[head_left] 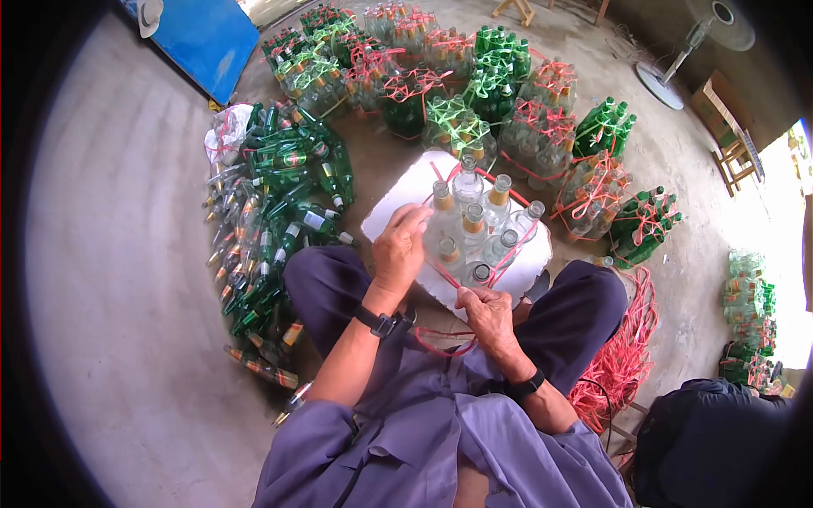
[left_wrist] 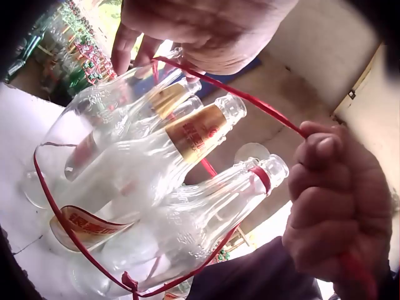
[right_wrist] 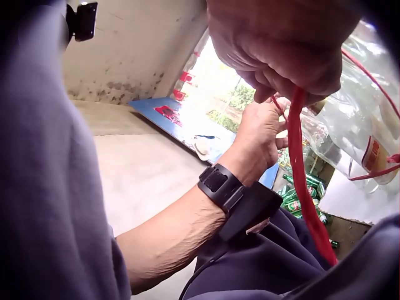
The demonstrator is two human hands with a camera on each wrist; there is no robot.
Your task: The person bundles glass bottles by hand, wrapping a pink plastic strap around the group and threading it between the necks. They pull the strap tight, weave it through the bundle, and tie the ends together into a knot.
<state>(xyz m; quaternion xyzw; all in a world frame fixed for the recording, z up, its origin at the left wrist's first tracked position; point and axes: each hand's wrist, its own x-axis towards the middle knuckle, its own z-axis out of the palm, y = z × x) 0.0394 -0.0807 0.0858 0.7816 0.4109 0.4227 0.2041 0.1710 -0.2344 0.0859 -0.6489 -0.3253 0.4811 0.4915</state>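
Several clear glass bottles (head_left: 472, 227), some with gold neck labels, stand upright in a tight cluster on a white board (head_left: 396, 196) between the knees. A red plastic strap (left_wrist: 244, 95) loops around the cluster and crosses near the necks. At the cluster's left side, my left hand (head_left: 400, 247) holds the strap by its fingertips, where it bends beside a bottle neck. My right hand (head_left: 489, 320) grips the strap in a fist at the near side. One stretch runs fairly straight between both hands, and a loose tail (right_wrist: 300, 181) hangs below the right fist.
Loose green bottles (head_left: 292, 182) lie piled on the left. Strapped bottle bundles (head_left: 457, 127) curve around the back and right. A heap of red strap (head_left: 622, 356) lies beside the right knee. A fan (head_left: 677, 72) and a blue board (head_left: 203, 42) are farther off.
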